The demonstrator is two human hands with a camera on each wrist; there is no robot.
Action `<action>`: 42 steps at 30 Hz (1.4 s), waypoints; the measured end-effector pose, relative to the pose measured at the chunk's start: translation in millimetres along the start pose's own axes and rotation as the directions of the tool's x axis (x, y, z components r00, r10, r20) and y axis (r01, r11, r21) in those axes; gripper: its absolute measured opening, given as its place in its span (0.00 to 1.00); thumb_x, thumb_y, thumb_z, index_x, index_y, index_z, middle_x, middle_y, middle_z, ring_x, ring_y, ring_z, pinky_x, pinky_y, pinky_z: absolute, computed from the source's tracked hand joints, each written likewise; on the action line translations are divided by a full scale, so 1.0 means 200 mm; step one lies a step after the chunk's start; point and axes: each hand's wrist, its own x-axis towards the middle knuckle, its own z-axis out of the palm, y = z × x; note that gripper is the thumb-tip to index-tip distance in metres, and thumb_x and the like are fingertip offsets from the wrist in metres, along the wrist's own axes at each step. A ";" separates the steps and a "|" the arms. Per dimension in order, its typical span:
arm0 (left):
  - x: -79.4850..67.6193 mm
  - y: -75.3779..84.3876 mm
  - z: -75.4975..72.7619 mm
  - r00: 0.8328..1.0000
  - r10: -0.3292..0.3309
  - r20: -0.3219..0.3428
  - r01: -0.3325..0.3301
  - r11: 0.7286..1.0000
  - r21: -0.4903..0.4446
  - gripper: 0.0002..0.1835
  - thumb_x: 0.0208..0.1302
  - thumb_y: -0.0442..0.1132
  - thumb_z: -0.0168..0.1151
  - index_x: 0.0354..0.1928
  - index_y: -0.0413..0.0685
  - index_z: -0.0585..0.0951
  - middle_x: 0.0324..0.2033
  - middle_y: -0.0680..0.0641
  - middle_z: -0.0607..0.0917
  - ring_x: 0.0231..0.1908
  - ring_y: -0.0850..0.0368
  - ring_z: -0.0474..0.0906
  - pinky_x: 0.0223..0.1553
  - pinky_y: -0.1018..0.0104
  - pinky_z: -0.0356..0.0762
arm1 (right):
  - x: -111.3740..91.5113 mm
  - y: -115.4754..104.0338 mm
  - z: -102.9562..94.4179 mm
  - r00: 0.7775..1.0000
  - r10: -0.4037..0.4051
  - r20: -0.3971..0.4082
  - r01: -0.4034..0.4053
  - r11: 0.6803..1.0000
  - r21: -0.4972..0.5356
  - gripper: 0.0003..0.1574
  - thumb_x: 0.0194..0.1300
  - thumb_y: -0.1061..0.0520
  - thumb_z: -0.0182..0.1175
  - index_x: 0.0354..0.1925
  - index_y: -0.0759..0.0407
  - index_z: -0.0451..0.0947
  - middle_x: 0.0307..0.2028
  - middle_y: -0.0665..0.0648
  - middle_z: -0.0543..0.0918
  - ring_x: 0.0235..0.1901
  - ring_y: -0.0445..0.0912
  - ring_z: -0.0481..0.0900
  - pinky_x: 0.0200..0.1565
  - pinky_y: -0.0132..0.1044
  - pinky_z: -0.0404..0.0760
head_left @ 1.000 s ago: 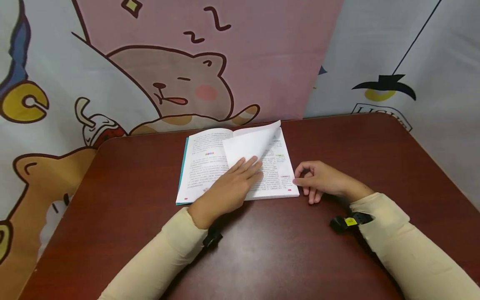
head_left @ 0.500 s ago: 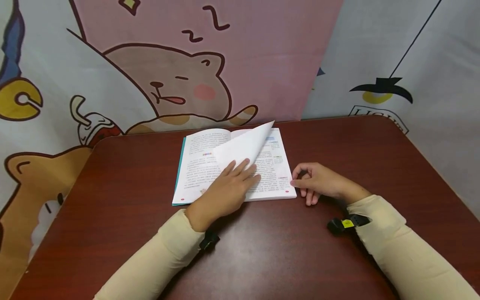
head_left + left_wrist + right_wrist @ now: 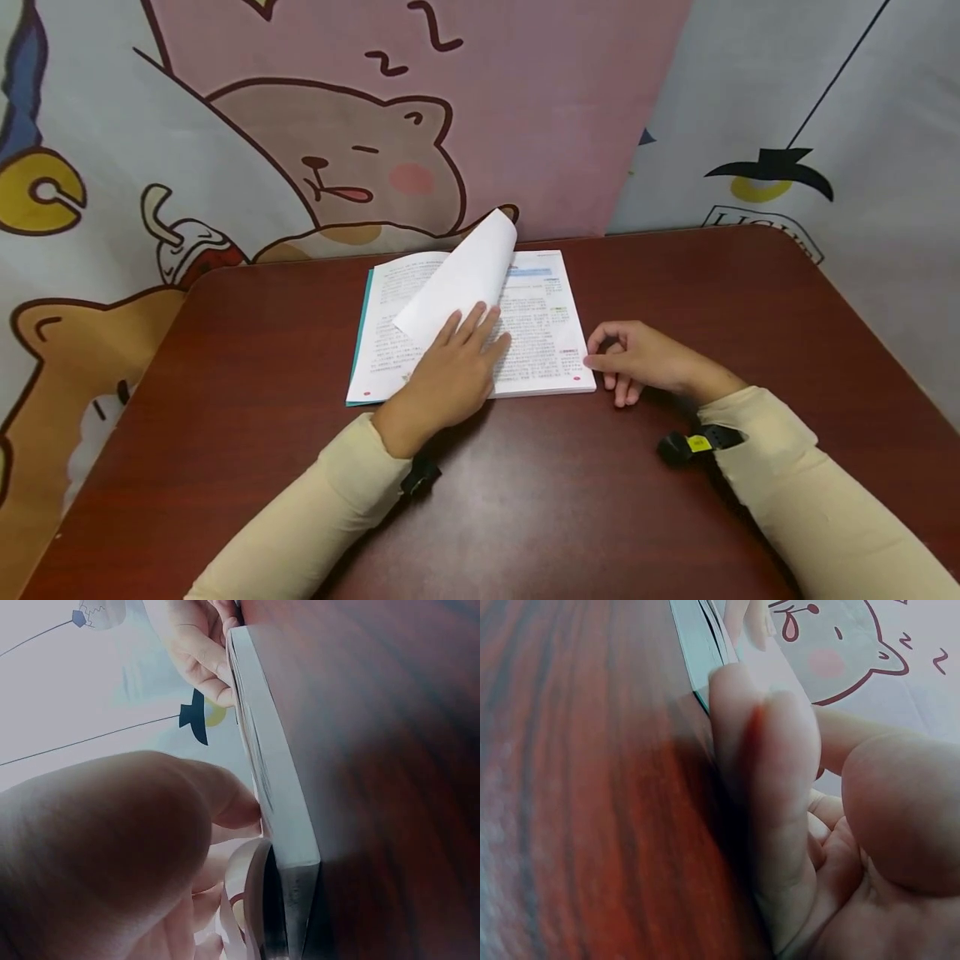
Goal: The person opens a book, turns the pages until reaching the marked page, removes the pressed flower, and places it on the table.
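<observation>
An open book [image 3: 542,350] with a teal cover edge lies on the dark red-brown table [image 3: 495,508]. One loose white page [image 3: 461,279] stands lifted, curling over from right to left, its top corner in the air. My left hand [image 3: 453,371] lies over the book's middle, fingers straight and spread against the foot of that page. At the lower right edge, my right hand [image 3: 626,358] pinches the book's side with thumb and curled forefinger; its other fingers hang loosely beside it. The left wrist view shows the book's thick page block [image 3: 274,757] edge-on.
A cloth backdrop [image 3: 570,125] with cartoon animals hangs directly behind the table's far edge. Each wrist wears a black strap camera, the right one [image 3: 678,448] bearing a yellow label. Table surface extends on both sides of the book and in front.
The lifted page has swung left, its upper corner moving from over the right page to above the book's middle. My left hand has shifted slightly left; the right hand stays at the edge.
</observation>
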 end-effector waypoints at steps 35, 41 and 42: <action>0.00 0.00 -0.01 0.980 -0.094 0.176 0.115 0.987 -0.111 0.28 0.77 0.47 0.48 0.75 0.57 0.64 0.75 0.42 0.64 0.75 0.42 0.60 0.69 0.30 0.55 | 0.01 -0.01 0.00 1.000 -0.007 0.014 0.007 1.000 0.001 0.19 0.71 0.53 0.62 0.49 0.65 0.70 0.21 0.58 0.80 0.15 0.49 0.83 0.20 0.45 0.83; 0.00 0.00 -0.01 0.979 -0.074 0.188 0.101 0.985 -0.137 0.30 0.75 0.57 0.48 0.76 0.64 0.62 0.75 0.40 0.62 0.75 0.40 0.57 0.69 0.28 0.52 | 0.01 -0.01 -0.01 1.000 -0.005 0.009 0.005 1.000 0.004 0.19 0.70 0.53 0.62 0.49 0.66 0.69 0.21 0.59 0.79 0.14 0.49 0.83 0.19 0.45 0.83; 0.01 0.01 -0.02 0.978 -0.075 0.197 0.103 0.985 -0.138 0.32 0.74 0.59 0.48 0.77 0.64 0.61 0.76 0.40 0.61 0.76 0.40 0.56 0.69 0.28 0.52 | 0.01 -0.01 -0.01 1.000 -0.004 0.007 0.004 1.000 0.002 0.19 0.70 0.54 0.62 0.49 0.66 0.70 0.21 0.59 0.79 0.14 0.49 0.83 0.20 0.45 0.83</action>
